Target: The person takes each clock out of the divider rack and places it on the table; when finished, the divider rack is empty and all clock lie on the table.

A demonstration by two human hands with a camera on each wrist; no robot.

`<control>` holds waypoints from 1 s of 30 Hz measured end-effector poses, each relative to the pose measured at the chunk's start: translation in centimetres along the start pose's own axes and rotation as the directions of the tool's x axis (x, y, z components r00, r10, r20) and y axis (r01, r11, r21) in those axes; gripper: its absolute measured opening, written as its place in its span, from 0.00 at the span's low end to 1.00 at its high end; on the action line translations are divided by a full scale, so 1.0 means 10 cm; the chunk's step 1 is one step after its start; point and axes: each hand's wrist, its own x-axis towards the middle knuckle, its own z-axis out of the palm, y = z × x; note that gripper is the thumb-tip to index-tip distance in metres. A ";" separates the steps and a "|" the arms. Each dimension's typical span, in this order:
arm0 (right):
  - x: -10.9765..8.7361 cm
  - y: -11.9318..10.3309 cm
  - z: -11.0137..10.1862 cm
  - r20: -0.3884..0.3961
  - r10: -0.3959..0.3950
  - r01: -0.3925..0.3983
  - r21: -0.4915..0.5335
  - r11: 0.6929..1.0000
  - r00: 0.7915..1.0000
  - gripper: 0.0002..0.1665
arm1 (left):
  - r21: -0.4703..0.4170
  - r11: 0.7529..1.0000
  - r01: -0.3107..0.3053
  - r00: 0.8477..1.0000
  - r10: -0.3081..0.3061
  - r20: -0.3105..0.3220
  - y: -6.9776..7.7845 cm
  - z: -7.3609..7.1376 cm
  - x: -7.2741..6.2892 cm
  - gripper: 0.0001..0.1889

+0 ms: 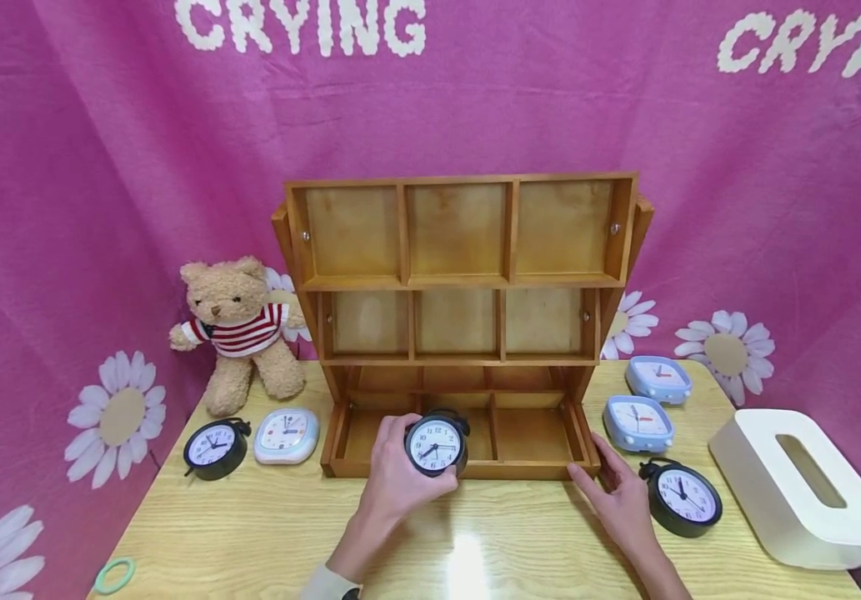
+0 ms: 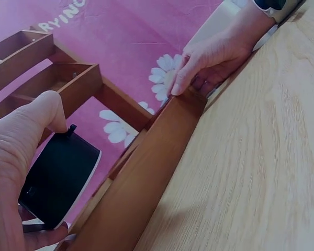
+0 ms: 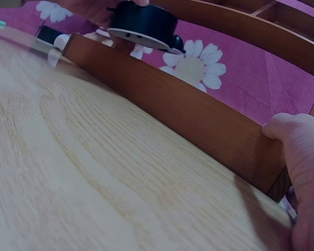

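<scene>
In the head view my left hand [image 1: 394, 477] grips a round black alarm clock [image 1: 436, 444] with a white dial, thumb at its lower edge and fingers at its upper left. The clock is held over the front board of a brown wooden tiered shelf [image 1: 543, 472], before the lowest row of compartments. The black back of this clock [image 2: 63, 175] faces the left wrist camera. My right hand [image 1: 619, 498] holds the shelf's front right corner, its thumb [image 3: 282, 125] on the board's top edge and its fingers round the side, partly hidden.
Left of the shelf are a teddy bear [image 1: 238, 329], another black alarm clock [image 1: 216, 448] and a white-and-blue clock [image 1: 286, 436]. To the right stand two blue clocks [image 1: 638, 423], a black alarm clock [image 1: 683, 498] and a white tissue box [image 1: 798, 500]. A green ring [image 1: 113, 575] lies front left.
</scene>
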 end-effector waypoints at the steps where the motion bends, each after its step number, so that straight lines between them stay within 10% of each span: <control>1: 0.00 0.00 0.00 0.002 0.003 -0.003 0.003 1.000 1.000 0.40 | 0.002 1.000 -0.003 1.000 0.003 -0.008 0.00 -0.03 -0.01 0.40; 14: 0.00 -0.01 0.00 0.000 -0.004 0.004 -0.004 1.000 1.000 0.40 | 0.071 0.997 -0.023 0.985 0.035 -0.171 -0.26 -0.59 -0.22 0.39; 30: 0.01 0.00 0.04 -0.004 0.008 -0.008 -0.007 1.000 1.000 0.40 | 0.121 0.990 0.072 0.921 -0.020 -0.388 -0.75 -1.38 -0.50 0.38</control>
